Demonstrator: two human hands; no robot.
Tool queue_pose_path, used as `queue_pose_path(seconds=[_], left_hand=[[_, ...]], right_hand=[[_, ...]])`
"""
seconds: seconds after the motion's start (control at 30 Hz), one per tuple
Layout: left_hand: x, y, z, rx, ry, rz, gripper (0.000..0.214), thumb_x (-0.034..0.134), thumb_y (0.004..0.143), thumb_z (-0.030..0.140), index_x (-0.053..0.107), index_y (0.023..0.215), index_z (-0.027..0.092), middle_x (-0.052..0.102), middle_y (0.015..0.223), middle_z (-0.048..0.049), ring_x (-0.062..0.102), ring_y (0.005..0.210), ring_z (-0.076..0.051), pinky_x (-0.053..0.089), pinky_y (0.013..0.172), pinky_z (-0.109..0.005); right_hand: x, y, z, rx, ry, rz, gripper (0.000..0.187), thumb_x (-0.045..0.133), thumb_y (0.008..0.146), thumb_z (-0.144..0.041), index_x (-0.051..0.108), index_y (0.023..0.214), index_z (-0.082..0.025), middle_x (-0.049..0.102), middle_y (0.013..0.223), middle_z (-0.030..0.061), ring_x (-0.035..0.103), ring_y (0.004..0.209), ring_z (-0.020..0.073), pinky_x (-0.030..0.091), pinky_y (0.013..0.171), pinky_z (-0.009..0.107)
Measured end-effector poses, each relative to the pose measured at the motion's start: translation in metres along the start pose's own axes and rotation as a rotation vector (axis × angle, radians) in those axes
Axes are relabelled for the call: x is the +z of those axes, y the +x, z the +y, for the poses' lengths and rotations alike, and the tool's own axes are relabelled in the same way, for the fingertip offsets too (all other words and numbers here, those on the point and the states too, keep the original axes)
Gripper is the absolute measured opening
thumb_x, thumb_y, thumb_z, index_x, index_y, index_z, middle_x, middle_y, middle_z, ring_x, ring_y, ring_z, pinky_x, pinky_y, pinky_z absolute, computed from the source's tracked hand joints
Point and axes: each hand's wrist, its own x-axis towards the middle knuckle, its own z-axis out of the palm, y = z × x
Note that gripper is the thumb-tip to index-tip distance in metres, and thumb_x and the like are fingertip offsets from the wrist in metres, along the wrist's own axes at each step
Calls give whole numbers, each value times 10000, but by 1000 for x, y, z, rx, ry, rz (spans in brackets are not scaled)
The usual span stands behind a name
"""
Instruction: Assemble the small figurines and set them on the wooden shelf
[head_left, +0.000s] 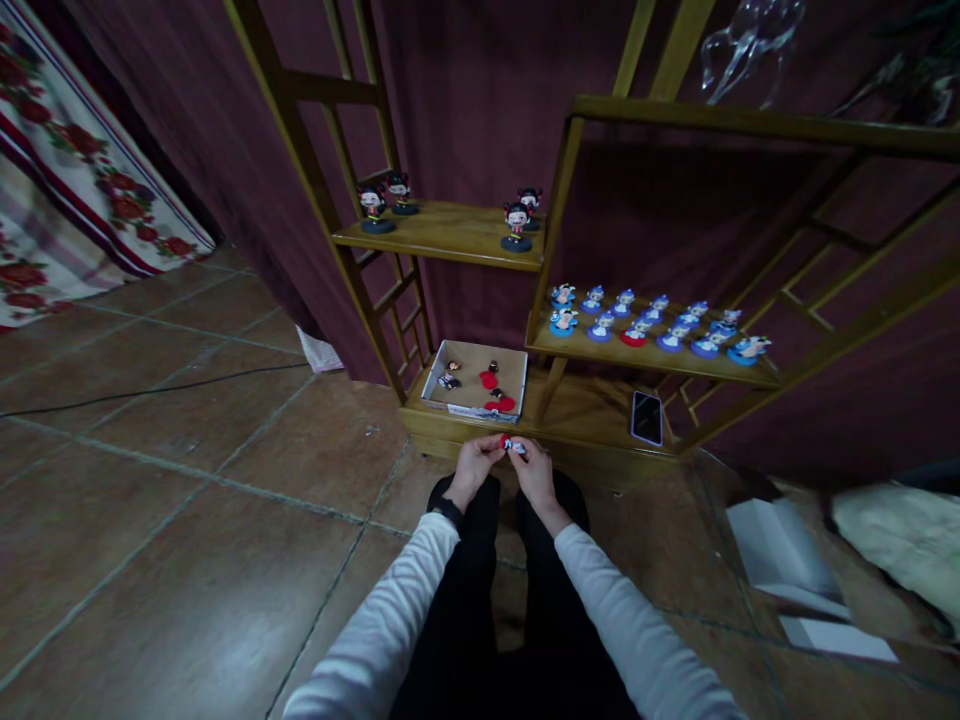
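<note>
Two forearms in white sleeves converge at lower centre, wrists bent inward, where our left hand (pixel 472 468) and right hand (pixel 535 470) pinch one small red-based figurine (pixel 512 445) between their fingertips, just below the cardboard tray (pixel 466 357) on the lowest shelf board (pixel 592 415).

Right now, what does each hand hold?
Left hand: closed on the small red figurine.
Right hand: closed on the same figurine.
</note>
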Motion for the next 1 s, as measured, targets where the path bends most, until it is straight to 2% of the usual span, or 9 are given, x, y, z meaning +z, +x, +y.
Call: queue_pose_path(seconds=[0.17, 0.4, 0.5, 0.6, 0.7, 0.83, 0.93, 1.0], left_hand=[[1, 0, 0, -14, 1, 36, 328, 749, 562, 205, 704, 876, 124, 705, 897, -89, 635, 831, -194, 475, 840, -374], [2, 2, -2, -20, 6, 24, 335, 746, 567, 216, 700, 884, 119, 707, 872, -94, 638, 776, -189, 488, 803, -375], [1, 4, -5, 23, 43, 19, 315, 735, 581, 224, 693, 872, 111, 704, 860, -96, 637, 790, -192, 485, 808, -375], [1, 4, -7, 114, 122, 8, 306, 676, 649, 208, 666, 941, 119, 693, 904, -92, 630, 841, -188, 475, 834, -365], [3, -3, -5, 246, 339, -2, 376, 608, 717, 184, 598, 1091, 149, 664, 990, -92, 614, 901, -185, 463, 853, -345], [5, -21, 5, 403, 824, -46, 467, 538, 785, 196, 480, 1248, 221, 582, 1139, -95, 573, 992, -203, 431, 871, -320], [6, -31, 12, 441, 1136, -79, 463, 466, 836, 224, 417, 1297, 226, 573, 1099, -102, 573, 961, -202, 419, 839, -292], [7, -33, 14, 487, 1264, -93, 444, 428, 855, 227, 405, 1298, 203, 576, 1059, -113, 566, 953, -202, 403, 838, -291]], right_hand=[[0, 0, 0, 38, 14, -24, 227, 541, 753, -311, 648, 947, -264, 629, 944, 48, 558, 868, 212, 421, 836, 337], [1, 3, -1, 40, 47, -21, 225, 552, 740, -327, 658, 928, -263, 626, 929, 52, 560, 863, 218, 419, 844, 343], [0, 3, -2, 42, 114, -14, 221, 560, 730, -339, 660, 912, -262, 628, 920, 49, 562, 851, 214, 424, 840, 338], [-1, 3, -2, 51, 168, -14, 236, 566, 722, -346, 653, 923, -257, 635, 944, 46, 562, 889, 218, 422, 855, 339], [-4, 1, -3, 80, 246, -15, 259, 574, 715, -349, 635, 948, -253, 641, 982, 42, 566, 920, 220, 424, 864, 343], [-7, -1, -3, 100, 318, 16, 273, 577, 712, -355, 598, 964, -253, 647, 961, 31, 582, 908, 207, 443, 837, 327], [-7, -2, 1, 88, 291, 15, 244, 571, 715, -363, 582, 926, -241, 644, 918, 29, 592, 868, 192, 456, 801, 309], [-6, -1, 4, 72, 275, 13, 237, 572, 709, -370, 578, 904, -235, 640, 908, 31, 595, 849, 190, 460, 780, 303]])
